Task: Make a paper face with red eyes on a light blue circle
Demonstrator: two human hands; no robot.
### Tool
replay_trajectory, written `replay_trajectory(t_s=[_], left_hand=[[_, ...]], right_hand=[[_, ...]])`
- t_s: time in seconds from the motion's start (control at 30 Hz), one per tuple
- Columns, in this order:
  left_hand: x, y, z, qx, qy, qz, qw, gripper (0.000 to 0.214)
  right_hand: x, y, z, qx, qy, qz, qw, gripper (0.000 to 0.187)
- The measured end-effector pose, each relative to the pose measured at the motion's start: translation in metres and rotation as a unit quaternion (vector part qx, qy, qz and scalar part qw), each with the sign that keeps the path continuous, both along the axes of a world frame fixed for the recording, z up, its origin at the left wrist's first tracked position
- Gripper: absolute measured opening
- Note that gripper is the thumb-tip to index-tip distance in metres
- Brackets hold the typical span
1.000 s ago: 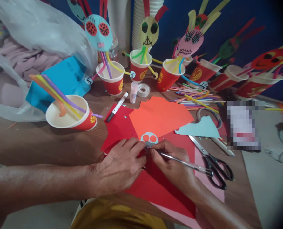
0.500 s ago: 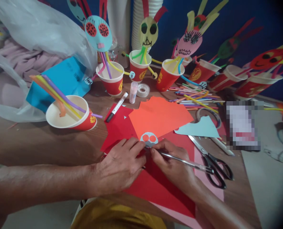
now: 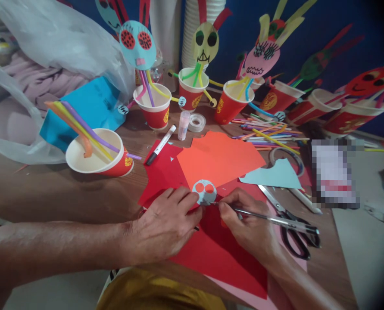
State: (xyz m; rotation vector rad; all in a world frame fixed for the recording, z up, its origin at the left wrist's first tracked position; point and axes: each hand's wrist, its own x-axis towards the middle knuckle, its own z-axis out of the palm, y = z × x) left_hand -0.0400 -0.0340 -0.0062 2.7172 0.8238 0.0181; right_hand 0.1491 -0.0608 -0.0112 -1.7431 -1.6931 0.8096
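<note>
A small light blue paper disc (image 3: 205, 197) with two orange-red eye circles lies over red paper. My left hand (image 3: 166, 221) rests on the red sheet (image 3: 224, 254), its fingertips gripping the disc's left edge. A dark tip, possibly a pen cap, pokes out beneath that hand. Closed around a clear-barrelled pen (image 3: 276, 219), my right hand (image 3: 248, 224) holds the nib at the disc's lower right edge. Orange paper (image 3: 222, 159) lies just beyond the disc. A scrap of orange shows partly under my right hand.
Black-handled scissors (image 3: 295, 228) and a light blue offcut (image 3: 272, 174) lie to the right, near a blurred-out phone-like object (image 3: 335, 174). A marker (image 3: 161, 145), glue stick (image 3: 183, 125) and tape roll (image 3: 197, 122) sit behind. Decorated paper cups (image 3: 153, 107) line the back; a tilted cup (image 3: 95, 150) lies left.
My right hand has shifted right with the pen, uncovering more of the disc's lower part. The left hand stays in place; the whole view has shifted slightly.
</note>
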Motion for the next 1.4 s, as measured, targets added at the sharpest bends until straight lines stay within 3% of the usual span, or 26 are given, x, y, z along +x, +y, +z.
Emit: replay_trajectory(t_s=[0.93, 1.4], left_hand=[[0.0004, -0.001, 0.0, 0.003, -0.014, 0.013, 1.0, 0.016], [0.0007, -0.0015, -0.001, 0.008, -0.02, 0.016, 1.0, 0.015]], right_hand=[[-0.0026, 0.0019, -0.0073, 0.078, -0.069, 0.014, 0.994, 0.014], [-0.0017, 0.0018, -0.0074, 0.075, -0.073, 0.015, 0.994, 0.014]])
